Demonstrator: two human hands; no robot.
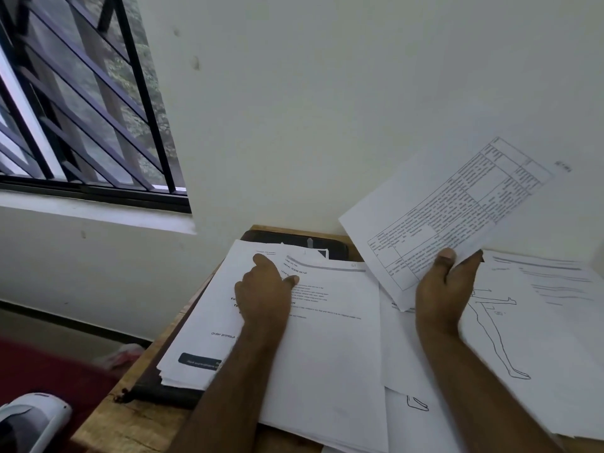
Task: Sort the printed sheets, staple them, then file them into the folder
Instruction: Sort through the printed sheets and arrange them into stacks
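Your right hand lifts one sheet; your left hand rests on the pile.

Your right hand [444,286] pinches a table-printed sheet [451,210] by its lower edge, thumb on top, holding it tilted above the other papers; your left hand [264,289] lies flat, fingers loose, on the stack of sheets [327,338]; a dark folder [336,246] sits under that stack on the wooden table [130,416]; a figure-outline sheet [510,348] lies to the right.

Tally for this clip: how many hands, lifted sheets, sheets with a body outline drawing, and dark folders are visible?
Hands: 2, the left hand and the right hand
Lifted sheet: 1
Body outline sheet: 1
Dark folder: 1
Total: 5
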